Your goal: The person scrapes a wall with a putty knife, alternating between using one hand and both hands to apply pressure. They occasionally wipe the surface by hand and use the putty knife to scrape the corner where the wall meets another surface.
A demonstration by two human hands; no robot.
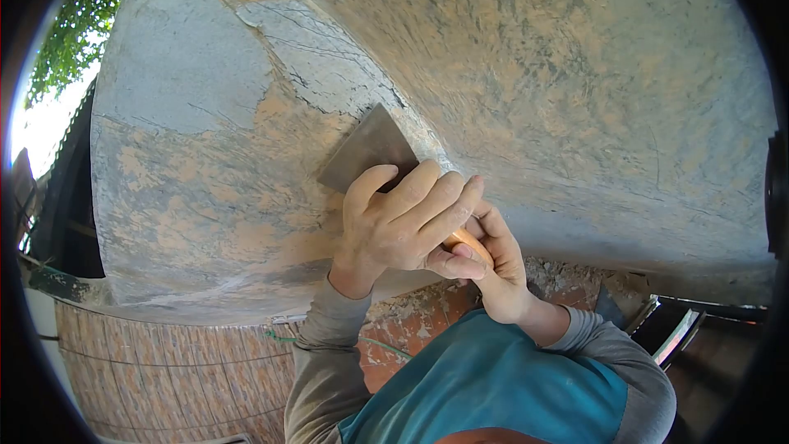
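Observation:
A scraper with a wide, flat metal blade (pixel 374 148) and an orange-brown wooden handle (pixel 470 245) lies against a curved, patchy grey-and-tan surface (pixel 205 189). My left hand (pixel 399 222) is closed over the blade's base and the upper handle, fingers bent across it. Lower down, my right hand (pixel 503 275) wraps round the handle. The blade's far corner rests close to a cracked ridge (pixel 394 94) where two curved faces meet. Part of the handle is hidden by my fingers.
Another broad curved face (pixel 575 90) rises on the right. Below are a reddish floor with pale debris (pixel 427 312), a patterned brick-like floor (pixel 181 362) and a thin green cord (pixel 386 348). Leaves (pixel 82 25) show at upper left. Dark framed items (pixel 678 333) stand at lower right.

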